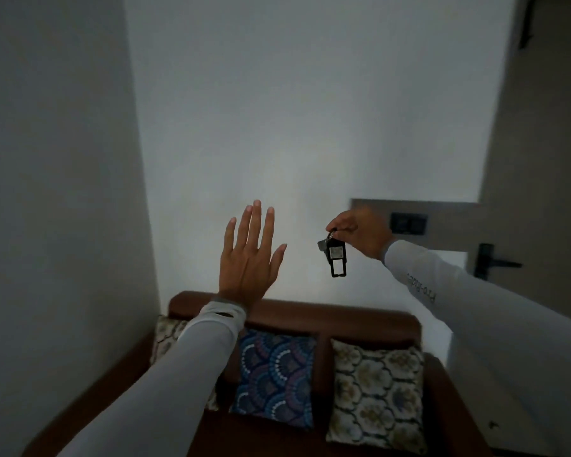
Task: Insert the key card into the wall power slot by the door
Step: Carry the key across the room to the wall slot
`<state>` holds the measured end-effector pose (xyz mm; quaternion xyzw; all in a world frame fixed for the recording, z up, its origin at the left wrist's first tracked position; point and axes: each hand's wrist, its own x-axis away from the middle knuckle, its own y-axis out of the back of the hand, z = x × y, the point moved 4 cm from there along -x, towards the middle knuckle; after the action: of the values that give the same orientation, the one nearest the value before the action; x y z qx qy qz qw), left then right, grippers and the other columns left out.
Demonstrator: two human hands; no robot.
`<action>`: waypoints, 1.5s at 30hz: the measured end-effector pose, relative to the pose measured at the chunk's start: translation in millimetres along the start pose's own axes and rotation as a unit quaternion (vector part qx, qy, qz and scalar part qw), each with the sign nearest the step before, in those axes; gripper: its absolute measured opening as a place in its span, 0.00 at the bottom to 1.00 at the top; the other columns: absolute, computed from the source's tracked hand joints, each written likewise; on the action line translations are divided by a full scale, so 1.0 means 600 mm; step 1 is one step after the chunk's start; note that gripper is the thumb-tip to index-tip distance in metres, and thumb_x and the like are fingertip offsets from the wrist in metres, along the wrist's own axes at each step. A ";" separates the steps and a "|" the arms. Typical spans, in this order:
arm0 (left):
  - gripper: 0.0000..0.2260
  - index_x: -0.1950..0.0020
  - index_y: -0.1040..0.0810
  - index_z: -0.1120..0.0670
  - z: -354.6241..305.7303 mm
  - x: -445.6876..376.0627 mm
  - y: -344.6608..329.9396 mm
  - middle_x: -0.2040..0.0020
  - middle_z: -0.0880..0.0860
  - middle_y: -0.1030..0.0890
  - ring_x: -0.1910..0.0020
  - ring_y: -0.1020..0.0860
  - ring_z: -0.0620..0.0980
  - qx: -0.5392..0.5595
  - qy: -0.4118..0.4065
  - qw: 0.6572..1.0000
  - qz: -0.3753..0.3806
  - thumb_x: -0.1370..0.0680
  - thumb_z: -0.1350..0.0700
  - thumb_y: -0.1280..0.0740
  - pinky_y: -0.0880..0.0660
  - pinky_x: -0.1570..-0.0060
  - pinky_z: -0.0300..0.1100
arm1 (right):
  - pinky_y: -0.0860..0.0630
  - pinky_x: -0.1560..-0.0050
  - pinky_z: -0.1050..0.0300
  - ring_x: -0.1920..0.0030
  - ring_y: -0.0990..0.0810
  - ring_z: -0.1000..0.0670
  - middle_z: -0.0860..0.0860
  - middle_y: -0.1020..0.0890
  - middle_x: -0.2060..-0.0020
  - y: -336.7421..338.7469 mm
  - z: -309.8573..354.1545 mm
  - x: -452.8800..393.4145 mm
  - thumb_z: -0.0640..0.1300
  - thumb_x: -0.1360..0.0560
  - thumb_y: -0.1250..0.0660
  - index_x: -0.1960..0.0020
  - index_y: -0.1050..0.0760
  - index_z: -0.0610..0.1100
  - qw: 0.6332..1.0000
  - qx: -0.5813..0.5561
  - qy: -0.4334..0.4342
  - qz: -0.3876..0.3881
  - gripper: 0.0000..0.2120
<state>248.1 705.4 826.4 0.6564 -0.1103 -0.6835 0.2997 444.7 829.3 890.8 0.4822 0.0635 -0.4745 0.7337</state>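
Observation:
My right hand (360, 233) pinches the ring of a black key card tag (336, 258), which hangs straight down in the air with a small key beside it. A dark wall plate (408, 223), set in a grey panel, sits just right of that hand on the wall; I cannot tell whether it is the power slot. My left hand (249, 258) is raised flat in front of the white wall, fingers spread, holding nothing. Both arms wear light grey sleeves.
A brown sofa (294, 311) stands against the wall below my hands, with patterned cushions (274, 374) on it. At the right is a door with a black lever handle (495, 263). The room is dim.

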 end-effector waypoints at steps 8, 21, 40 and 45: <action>0.31 0.15 0.46 0.57 -0.210 -0.141 -0.091 0.15 0.63 0.44 0.15 0.44 0.60 0.050 -0.049 0.997 -0.019 0.13 0.41 0.51 0.41 0.18 0.63 | 0.22 0.48 0.68 0.52 0.15 0.44 0.37 0.13 0.51 0.208 -0.177 0.016 0.30 0.28 0.29 0.49 0.17 0.33 0.994 0.035 -0.052 -0.085 0.09; 0.30 0.16 0.41 0.58 -0.370 -0.316 -0.307 0.16 0.64 0.41 0.17 0.40 0.62 0.091 -0.081 0.991 -0.063 0.13 0.43 0.44 0.37 0.20 0.64 | 0.28 0.58 0.81 0.61 0.20 0.62 0.48 0.15 0.58 0.306 -0.381 -0.112 0.34 0.27 0.28 0.50 0.15 0.38 0.986 0.086 -0.058 -0.131 0.07; 0.30 0.16 0.40 0.59 -0.525 -0.493 -0.525 0.16 0.64 0.40 0.17 0.38 0.63 0.046 -0.085 0.993 -0.070 0.13 0.42 0.46 0.36 0.20 0.64 | 0.29 0.60 0.83 0.55 0.18 0.52 0.40 0.14 0.51 0.372 -0.664 -0.281 0.32 0.27 0.29 0.50 0.16 0.35 0.984 0.030 -0.046 -0.167 0.06; 0.30 0.17 0.39 0.59 -0.558 -0.538 -0.578 0.16 0.64 0.38 0.18 0.37 0.63 0.024 -0.067 0.994 -0.085 0.14 0.42 0.46 0.35 0.21 0.64 | 0.29 0.58 0.84 0.54 0.19 0.51 0.39 0.16 0.48 0.397 -0.737 -0.345 0.31 0.27 0.30 0.50 0.16 0.34 0.987 0.017 -0.030 -0.157 0.07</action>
<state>465.5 1242.0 867.9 0.6232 -0.0907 -0.7460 0.2166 674.3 1320.6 925.8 0.4644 0.1082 -0.5991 0.6433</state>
